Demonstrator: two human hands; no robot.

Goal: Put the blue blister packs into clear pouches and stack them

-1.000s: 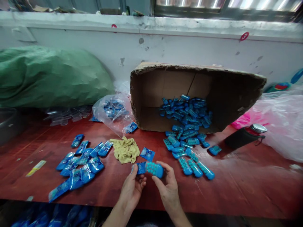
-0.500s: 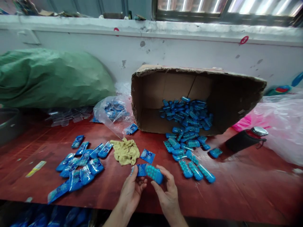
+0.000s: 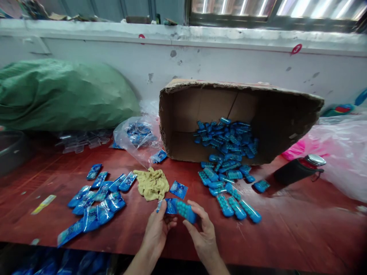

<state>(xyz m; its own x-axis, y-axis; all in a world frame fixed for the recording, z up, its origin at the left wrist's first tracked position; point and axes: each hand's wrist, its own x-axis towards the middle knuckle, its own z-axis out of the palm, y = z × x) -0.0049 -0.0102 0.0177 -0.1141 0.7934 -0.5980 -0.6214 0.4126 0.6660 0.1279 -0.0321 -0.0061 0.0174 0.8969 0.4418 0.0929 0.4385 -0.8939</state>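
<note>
My left hand [image 3: 157,233] pinches a blue printed plastic sleeve [image 3: 171,206] between thumb and fingers. In my right hand [image 3: 202,231] is a clear-and-blue capsule-shaped container [image 3: 185,211] filled with turquoise beads, gripped by its blue end. The container's clear end meets the sleeve's edge; whether it is inside the sleeve I cannot tell. Just beyond my hands a flat blue sleeve [image 3: 179,189] lies on the red table [image 3: 272,244], beside a crumpled yellow cloth [image 3: 152,184]. To the left rests a group of wrapped blue packets [image 3: 91,217]; at right several bead containers [image 3: 236,207] lie loose.
A cardboard box [image 3: 183,147] on its side spills more bead containers. Right of it stands a dark bottle [image 3: 298,169] near pink plastic bags [image 3: 341,152]. A clear bag of sleeves [image 3: 139,133], a large green sack [image 3: 69,95] and a yellow-handled tool [image 3: 43,204] are at left.
Both hands stay nearly in place. The container and sleeve have shifted very slightly to the left, with the container's end still at the sleeve's edge.
</note>
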